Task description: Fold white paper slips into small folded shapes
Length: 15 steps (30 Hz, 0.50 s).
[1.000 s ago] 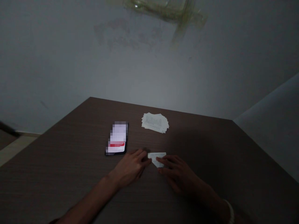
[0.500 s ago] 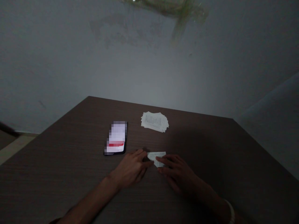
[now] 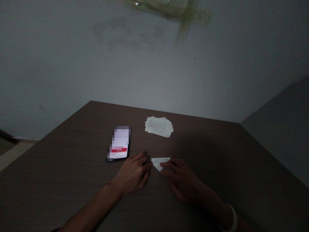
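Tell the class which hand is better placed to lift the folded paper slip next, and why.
Probably the right hand: its fingers lie on the folded paper slip, while the left hand stops at the slip's left end, beside it rather than over it.

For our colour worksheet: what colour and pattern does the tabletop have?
The tabletop is dark brown with fine wood-like streaks, best seen in the head view.
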Tool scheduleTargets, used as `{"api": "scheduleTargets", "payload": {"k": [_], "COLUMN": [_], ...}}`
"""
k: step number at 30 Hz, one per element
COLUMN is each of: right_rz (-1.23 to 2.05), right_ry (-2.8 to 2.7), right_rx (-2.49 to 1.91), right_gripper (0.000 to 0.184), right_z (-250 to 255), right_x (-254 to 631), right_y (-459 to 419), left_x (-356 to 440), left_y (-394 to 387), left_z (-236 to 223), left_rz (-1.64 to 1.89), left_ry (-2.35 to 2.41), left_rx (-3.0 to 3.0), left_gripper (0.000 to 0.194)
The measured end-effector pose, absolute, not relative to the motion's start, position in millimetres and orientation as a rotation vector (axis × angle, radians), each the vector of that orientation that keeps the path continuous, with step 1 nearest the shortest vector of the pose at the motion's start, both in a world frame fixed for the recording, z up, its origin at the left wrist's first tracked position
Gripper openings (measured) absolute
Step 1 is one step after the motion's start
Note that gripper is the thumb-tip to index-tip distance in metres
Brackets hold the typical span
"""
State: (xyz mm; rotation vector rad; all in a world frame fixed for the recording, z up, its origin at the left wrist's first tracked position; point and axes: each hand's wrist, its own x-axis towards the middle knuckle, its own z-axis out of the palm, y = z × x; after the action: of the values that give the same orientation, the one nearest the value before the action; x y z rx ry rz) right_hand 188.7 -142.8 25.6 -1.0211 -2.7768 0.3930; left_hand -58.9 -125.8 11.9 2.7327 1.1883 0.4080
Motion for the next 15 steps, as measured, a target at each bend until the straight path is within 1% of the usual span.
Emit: {"api": "scheduleTargets", "payload": {"k": [3, 5, 7, 12, 15], "right_rz": [0.395, 0.384, 0.371, 0.369, 0.416], "right_ry": [-2.793, -2.801, -2.793, -2.729, -2.656], "right_rx": [-1.043, -1.045, -1.045, -1.031, -1.042], "right_gripper": [0.061, 0.061, 0.054, 0.031, 0.026], "right_z": [23.9, 22.3, 20.8, 20.5, 20.7], "right_x": [184.5, 183.5, 184.9, 194.1, 198.3], "right_y": [-140.8, -139.9, -140.5, -149.2, -156.3], "left_x": [-58.6, -58.4, -58.2, -57.7, -57.4], "left_y": [-126.0, -126.3, -126.5, -126.6, -126.4], "left_z": [12.8, 13.6, 14.5, 16.5, 17.2], "left_rz": [0.413, 0.405, 0.401, 0.429, 0.424], "left_ry": [1.191, 1.205, 1.214, 1.234, 1.218], "left_rx": [2.727, 2.729, 2.735, 2.741, 2.737], "left_gripper": [0.028, 0.028, 0.028, 0.025, 0.023]}}
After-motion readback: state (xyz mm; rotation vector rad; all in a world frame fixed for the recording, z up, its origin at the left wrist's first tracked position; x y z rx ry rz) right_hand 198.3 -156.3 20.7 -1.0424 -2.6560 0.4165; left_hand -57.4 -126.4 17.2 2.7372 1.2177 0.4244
